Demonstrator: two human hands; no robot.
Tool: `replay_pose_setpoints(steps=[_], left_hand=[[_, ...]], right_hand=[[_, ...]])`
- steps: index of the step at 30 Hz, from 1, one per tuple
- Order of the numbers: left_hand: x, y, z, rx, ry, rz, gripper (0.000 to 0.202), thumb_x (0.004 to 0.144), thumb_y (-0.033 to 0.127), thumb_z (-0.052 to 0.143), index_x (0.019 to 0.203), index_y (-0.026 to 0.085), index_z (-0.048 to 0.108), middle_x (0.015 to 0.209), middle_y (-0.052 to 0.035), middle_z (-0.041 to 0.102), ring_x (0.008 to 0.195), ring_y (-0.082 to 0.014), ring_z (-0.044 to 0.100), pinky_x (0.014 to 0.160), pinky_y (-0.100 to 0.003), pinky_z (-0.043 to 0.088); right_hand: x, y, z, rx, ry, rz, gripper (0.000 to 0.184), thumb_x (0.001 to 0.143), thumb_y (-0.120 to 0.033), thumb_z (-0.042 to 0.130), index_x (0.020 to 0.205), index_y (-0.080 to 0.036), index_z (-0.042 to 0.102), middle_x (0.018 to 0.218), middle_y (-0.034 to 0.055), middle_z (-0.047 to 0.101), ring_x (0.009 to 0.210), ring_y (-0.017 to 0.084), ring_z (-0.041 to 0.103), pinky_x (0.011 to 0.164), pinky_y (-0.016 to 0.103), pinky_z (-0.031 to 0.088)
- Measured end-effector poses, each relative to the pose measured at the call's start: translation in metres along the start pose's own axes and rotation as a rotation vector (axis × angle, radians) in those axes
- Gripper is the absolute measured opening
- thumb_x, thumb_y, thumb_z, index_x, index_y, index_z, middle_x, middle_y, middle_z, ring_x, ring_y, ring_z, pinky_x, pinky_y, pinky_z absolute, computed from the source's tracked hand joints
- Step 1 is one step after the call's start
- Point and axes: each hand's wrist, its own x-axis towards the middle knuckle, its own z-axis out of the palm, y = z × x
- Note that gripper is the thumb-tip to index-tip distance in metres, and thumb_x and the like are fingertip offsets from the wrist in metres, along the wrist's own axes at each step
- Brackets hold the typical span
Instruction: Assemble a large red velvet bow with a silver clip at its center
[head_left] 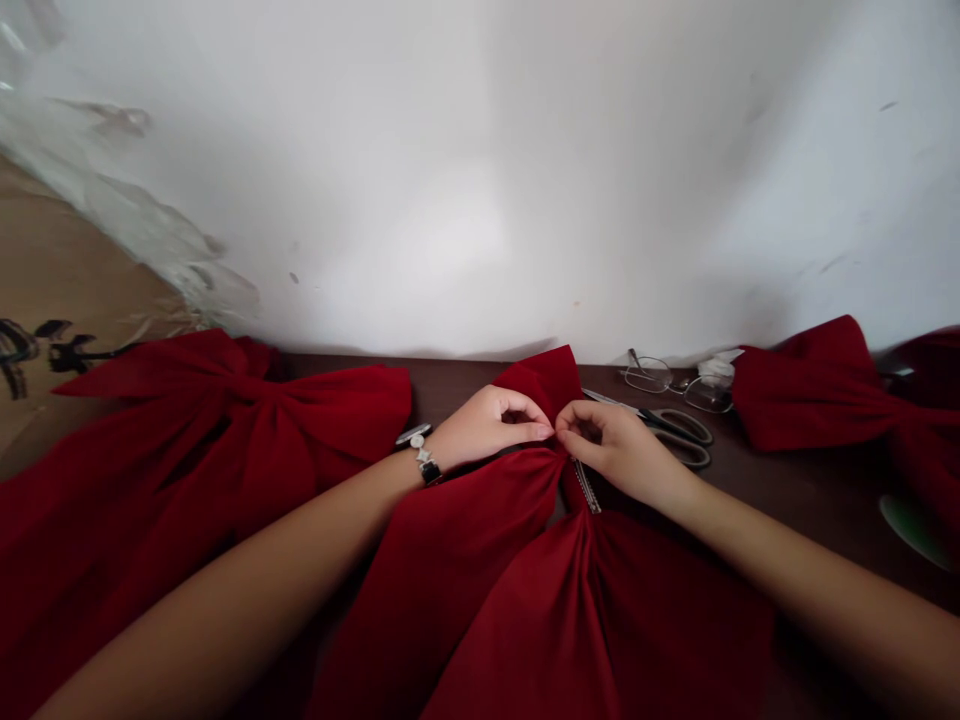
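Note:
A large red fabric bow lies on the dark table in front of me. My left hand, with a watch on its wrist, is closed in a pinch on the bow's gathered middle. My right hand pinches the same gathered knot from the other side, fingertips almost touching the left ones. A thin silvery chain or strip hangs at the knot just below my right hand. Whether the fingers hold a needle or thread is too small to tell.
Scissors lie right behind my right hand, with eyeglasses beyond them near the white wall. Another red bow fills the left side, and a third red bow lies at the right. A brown cardboard sheet stands far left.

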Motion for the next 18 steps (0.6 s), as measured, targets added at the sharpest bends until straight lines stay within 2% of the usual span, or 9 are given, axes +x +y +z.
replay_pose_setpoints(steps=[10, 13, 18], left_hand=[[-0.0025, 0.0005, 0.0069, 0.041, 0.043, 0.02, 0.02, 0.08, 0.03, 0.061, 0.083, 0.013, 0.071, 0.083, -0.0055, 0.072, 0.076, -0.014, 0.063, 0.074, -0.023, 0.047], [-0.0031, 0.0011, 0.0086, 0.056, 0.048, 0.035, 0.02, 0.08, 0.031, 0.061, 0.083, 0.013, 0.071, 0.084, -0.0049, 0.072, 0.077, -0.0141, 0.063, 0.074, -0.023, 0.047], [-0.0024, 0.002, 0.0092, 0.074, 0.054, 0.026, 0.02, 0.08, 0.032, 0.061, 0.083, 0.013, 0.07, 0.084, -0.0046, 0.072, 0.077, -0.0143, 0.063, 0.074, -0.023, 0.047]], right_hand=[[0.0036, 0.0094, -0.005, 0.1, -0.056, 0.041, 0.015, 0.08, -0.026, 0.051, 0.072, -0.017, 0.06, 0.066, -0.0005, 0.057, 0.061, 0.012, 0.05, 0.058, 0.023, 0.04], [0.0055, 0.01, -0.0072, 0.121, -0.062, 0.063, 0.021, 0.082, -0.032, 0.052, 0.072, -0.016, 0.062, 0.068, -0.0001, 0.06, 0.063, 0.012, 0.052, 0.062, 0.024, 0.041], [0.0066, 0.0085, -0.0095, 0.196, -0.104, 0.126, 0.028, 0.08, -0.042, 0.057, 0.074, -0.015, 0.063, 0.067, -0.0005, 0.059, 0.061, 0.011, 0.052, 0.061, 0.024, 0.04]])
